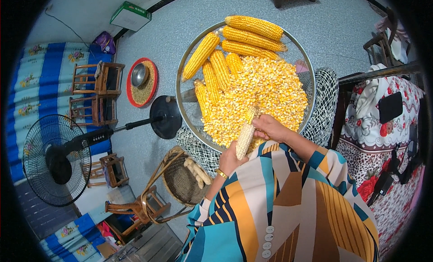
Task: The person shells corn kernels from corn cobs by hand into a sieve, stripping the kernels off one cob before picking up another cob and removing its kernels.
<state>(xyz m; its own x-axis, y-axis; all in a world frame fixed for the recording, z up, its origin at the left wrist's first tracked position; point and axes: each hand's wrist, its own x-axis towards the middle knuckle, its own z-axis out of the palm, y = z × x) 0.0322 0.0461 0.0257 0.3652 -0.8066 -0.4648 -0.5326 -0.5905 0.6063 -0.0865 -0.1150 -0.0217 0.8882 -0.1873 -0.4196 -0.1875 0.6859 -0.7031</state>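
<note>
A mostly bare corn cob (pixel 245 140), with some yellow kernels left at its upper end, is in my left hand (pixel 231 158), which grips its lower part. My right hand (pixel 269 127) presses its curled fingers against the cob's upper right side. Both hands are over the near part of a round metal-rimmed mesh sieve (pixel 179 72) resting across my knees. Loose yellow corn kernels (pixel 267 89) are heaped in it. Several full ears of corn (pixel 253 27) lie along its far and left sides. A gold-coloured bracelet is on my left wrist.
Left of me, a woven basket (pixel 172 184) holds stripped cobs (pixel 197 172). A standing fan (pixel 57 160) has its round base (pixel 165 117) near the sieve. Beyond it lie a red tray (pixel 129 89) with a metal bowl (pixel 139 75) and small wooden chairs (pixel 110 77). A cloth-covered table (pixel 365 133) stands at right.
</note>
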